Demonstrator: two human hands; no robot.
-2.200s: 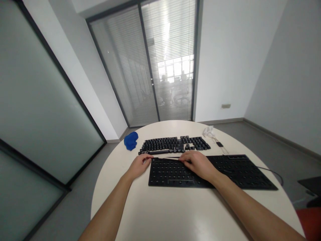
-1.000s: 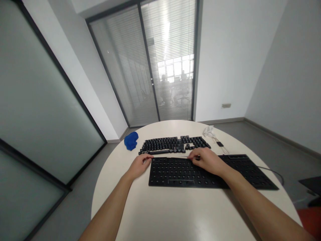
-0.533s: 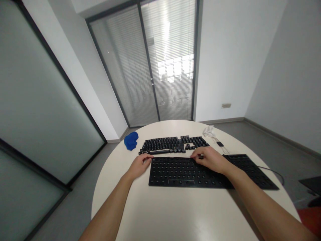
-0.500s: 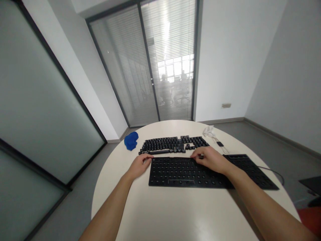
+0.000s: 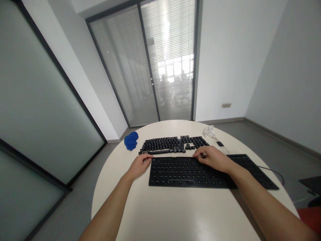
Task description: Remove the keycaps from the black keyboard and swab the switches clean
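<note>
Round white surface (image 5: pixel 175 214) before blinds, left hand (image 5: pixel 138 166) curled loosely, fingertips touching bare keyboard base (image 5: pixel 190 172) at its 9 o'clock corner, right hand (image 5: pixel 213 158) fingers pinched on its far edge, grasp unclear, loose keycaps (image 5: pixel 173 144) at 12 o'clock, blue cloth (image 5: pixel 131 140) at 10 o'clock.

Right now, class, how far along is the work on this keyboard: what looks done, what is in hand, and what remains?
Done: the keyboard base lies bare of caps, and the removed keycaps sit in rows behind it. In hand: the left hand rests at the base's left end; the right hand works along its far edge, fingers curled on something too small to identify. Left: every socket in view lacks its cap, and the blue cloth lies untouched.
</note>
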